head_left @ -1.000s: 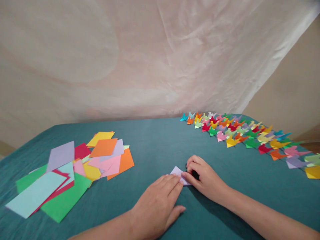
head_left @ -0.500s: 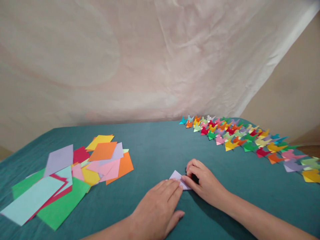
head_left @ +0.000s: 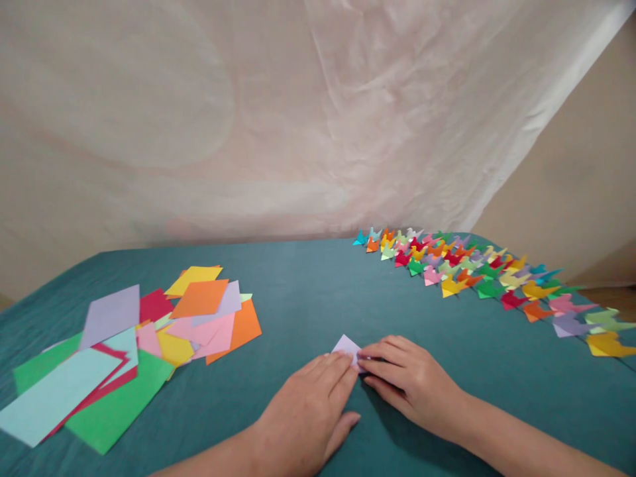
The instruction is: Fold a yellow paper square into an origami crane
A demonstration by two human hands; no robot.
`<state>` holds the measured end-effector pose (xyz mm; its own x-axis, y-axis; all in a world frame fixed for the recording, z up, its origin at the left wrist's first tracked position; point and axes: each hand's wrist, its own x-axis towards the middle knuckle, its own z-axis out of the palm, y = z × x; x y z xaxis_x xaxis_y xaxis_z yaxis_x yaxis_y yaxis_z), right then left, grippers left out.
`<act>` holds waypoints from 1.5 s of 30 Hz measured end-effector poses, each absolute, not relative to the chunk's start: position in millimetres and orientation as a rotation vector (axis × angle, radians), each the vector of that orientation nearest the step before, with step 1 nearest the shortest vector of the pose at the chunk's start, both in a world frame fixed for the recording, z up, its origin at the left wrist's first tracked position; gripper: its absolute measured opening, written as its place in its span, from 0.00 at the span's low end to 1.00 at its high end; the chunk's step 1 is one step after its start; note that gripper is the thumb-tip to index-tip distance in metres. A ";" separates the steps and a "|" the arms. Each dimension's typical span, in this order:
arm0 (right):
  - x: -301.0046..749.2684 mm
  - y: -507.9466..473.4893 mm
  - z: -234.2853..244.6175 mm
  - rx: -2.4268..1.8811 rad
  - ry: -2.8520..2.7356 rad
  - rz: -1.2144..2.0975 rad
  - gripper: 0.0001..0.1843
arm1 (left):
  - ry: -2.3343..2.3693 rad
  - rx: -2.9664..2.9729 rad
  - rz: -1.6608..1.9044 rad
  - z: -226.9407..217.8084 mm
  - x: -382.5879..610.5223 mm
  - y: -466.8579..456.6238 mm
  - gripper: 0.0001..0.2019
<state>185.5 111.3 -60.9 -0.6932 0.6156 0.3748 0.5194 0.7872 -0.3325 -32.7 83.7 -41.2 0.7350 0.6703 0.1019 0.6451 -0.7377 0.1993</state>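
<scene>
A small folded piece of lilac origami paper [head_left: 344, 344] lies on the cloth in front of me, with its pointed top corner facing away. My left hand [head_left: 313, 397] rests flat across its left and lower part, fingers stretched out and thumb apart. From the right, my right hand [head_left: 410, 377] has its bent fingertips on the paper's right edge, with the thumb low beside them. The two hands cover most of the paper, so its folds are largely hidden.
Loose coloured paper sheets [head_left: 119, 401] overlap in a spread pile on the left. Rows of small folded paper birds [head_left: 489, 287] in many colours stand along the right side. A teal cloth [head_left: 293, 285] covers the table, and a pale draped sheet [head_left: 278, 119] hangs behind it.
My right hand's fingers have uncurled and extended onto the paper's right edge. My left hand stays flat on it. The whole view has shifted slightly.
</scene>
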 end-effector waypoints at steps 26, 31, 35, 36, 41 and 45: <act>184.5 114.4 -55.8 -0.809 -2.547 0.266 0.14 | 1.000 2.705 0.295 -36.0 -44.6 94.8 0.20; 185.0 112.9 -54.8 -0.814 -2.600 0.163 0.11 | 0.889 2.713 0.238 -32.5 -50.6 103.7 0.22; 185.9 113.1 -56.2 -0.792 -2.654 -0.021 0.11 | 0.851 2.728 0.174 -30.2 -52.8 107.2 0.23; 185.9 112.8 -56.2 -0.785 -2.669 -0.065 0.11 | 0.844 2.733 0.164 -29.6 -53.0 107.4 0.24; 180.7 102.1 -53.9 -0.798 -2.752 -0.227 0.14 | 0.818 2.763 0.130 -27.1 -53.7 107.4 0.24; 171.8 87.6 -51.6 -0.940 -2.762 -0.322 0.16 | 0.798 2.779 0.136 -26.7 -54.7 107.5 0.24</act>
